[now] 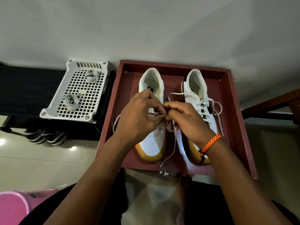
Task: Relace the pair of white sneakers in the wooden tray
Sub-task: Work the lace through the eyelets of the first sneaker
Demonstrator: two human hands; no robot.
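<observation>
Two white sneakers with tan toe soles sit side by side in the wooden tray (233, 101), toes toward the near edge. Both hands meet over the left sneaker (151, 140), above its lace area. The left hand (138, 117) has its fingers curled, the thumb and forefinger pinching a stretch of white lace (172, 143) right at the point where the two hands touch. The right hand (186, 120), with an orange braided bracelet (209, 144) at the wrist, likewise has its fingers bent and pinches the same lace from the other side, fingertip to fingertip with the left. From that pinch one end of the lace hangs down between the shoes toward the near edge of the tray, and another loop trails out past the left side of the left sneaker. How far the lace is threaded through the eyelets cannot be told, since the hands cover them.

The right sneaker (197, 95) lies just beside the hands, already threaded, its lace ends loose over its sides.

Left of the tray, a white perforated basket (53, 104) holds two coiled white laces (71, 101).
</observation>
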